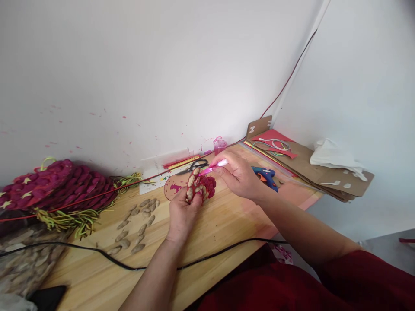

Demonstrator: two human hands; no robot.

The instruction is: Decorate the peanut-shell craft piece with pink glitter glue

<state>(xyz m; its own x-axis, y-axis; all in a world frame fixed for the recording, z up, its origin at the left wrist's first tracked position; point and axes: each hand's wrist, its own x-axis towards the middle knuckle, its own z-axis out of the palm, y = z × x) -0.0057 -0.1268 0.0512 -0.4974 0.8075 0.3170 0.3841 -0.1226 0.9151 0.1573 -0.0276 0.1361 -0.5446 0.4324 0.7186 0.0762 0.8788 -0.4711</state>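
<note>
My left hand (pixel 183 214) grips a craft piece covered in peanuts (pixel 193 183), some bare and some painted dark pink. My right hand (pixel 238 175) is closed round a paintbrush (pixel 221 163) with a white handle. The brush's pink tip touches or hovers at the upper edge of the peanut piece; I cannot tell which. Behind my left hand lies a round brown board (pixel 171 186) with pink paint marks. Beyond the right hand stands a clear cup (pixel 219 144) with pink paint. Loose peanuts (pixel 141 229) are scattered on the table left of my left hand.
Pink-painted peanut pieces with yellow-green yarn (pixel 65 185) are stacked at the left. Black scissors (pixel 196 165) lie near the wall. A blue glue gun (pixel 266 177) is right of my hand. A black cable (pixel 106 259) crosses the table (pixel 207 242). Cardboard (pixel 330 172) juts out at the right.
</note>
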